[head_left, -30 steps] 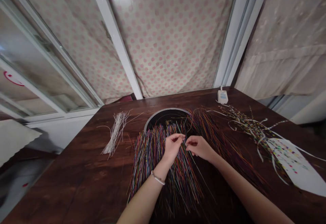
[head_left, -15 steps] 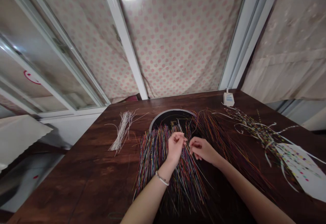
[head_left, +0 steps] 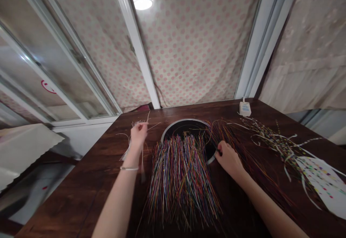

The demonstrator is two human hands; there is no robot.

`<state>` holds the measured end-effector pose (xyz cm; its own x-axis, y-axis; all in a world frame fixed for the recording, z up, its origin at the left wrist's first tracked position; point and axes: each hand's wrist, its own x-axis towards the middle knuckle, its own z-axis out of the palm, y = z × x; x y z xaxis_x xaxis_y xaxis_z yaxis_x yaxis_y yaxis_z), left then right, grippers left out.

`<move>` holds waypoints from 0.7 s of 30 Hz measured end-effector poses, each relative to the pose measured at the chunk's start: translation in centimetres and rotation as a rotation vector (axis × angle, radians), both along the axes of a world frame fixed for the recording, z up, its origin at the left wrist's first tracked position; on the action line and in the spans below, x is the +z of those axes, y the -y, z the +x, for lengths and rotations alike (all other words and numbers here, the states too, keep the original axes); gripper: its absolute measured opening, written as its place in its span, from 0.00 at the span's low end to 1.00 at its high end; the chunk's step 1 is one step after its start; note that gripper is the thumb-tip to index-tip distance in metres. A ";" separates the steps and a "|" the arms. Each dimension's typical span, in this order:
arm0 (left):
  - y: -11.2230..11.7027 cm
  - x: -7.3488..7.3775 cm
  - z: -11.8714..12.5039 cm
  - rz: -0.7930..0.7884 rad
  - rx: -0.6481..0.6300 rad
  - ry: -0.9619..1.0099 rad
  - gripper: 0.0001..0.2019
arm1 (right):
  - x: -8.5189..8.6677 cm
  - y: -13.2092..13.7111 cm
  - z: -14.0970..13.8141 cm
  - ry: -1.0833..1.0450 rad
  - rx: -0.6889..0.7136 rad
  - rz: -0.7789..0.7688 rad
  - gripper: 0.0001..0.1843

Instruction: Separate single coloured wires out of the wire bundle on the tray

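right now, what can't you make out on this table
Head view, throughout:
Bundle of white strands: middle hidden behind the left hand.
Pale strand by that hand: lower end blurred.
Black disc: much of it hidden under coloured strands.
Right hand: anything pinched is too small, too dark.
White box: label too small to read.
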<state>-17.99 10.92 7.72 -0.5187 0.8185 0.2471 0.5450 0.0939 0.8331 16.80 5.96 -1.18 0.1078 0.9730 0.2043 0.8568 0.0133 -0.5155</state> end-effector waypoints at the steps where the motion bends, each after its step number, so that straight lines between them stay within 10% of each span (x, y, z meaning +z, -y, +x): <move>1: -0.3 0.0 -2.0 -0.030 0.038 -0.040 0.10 | 0.2 0.2 -0.2 0.047 0.007 0.006 0.06; 5: 0.0 -1.2 -7.3 -0.200 0.172 -0.189 0.07 | 0.4 0.8 -1.7 -0.017 0.189 -0.074 0.03; 9: 1.4 -2.0 -6.6 -0.214 0.246 -0.403 0.18 | -0.2 1.1 -3.0 -0.017 0.176 -0.146 0.08; 12: 2.5 -1.9 -1.5 -0.089 0.072 -0.697 0.20 | -0.5 1.2 -3.4 0.064 0.121 -0.154 0.08; 18: 6.0 -4.6 13.7 -0.055 -0.779 -0.530 0.13 | -0.5 0.5 -2.7 -0.061 0.115 -0.176 0.04; 21: 7.0 -6.7 17.7 -0.063 -0.832 -0.586 0.12 | -0.3 0.1 -1.8 -0.144 0.135 -0.182 0.06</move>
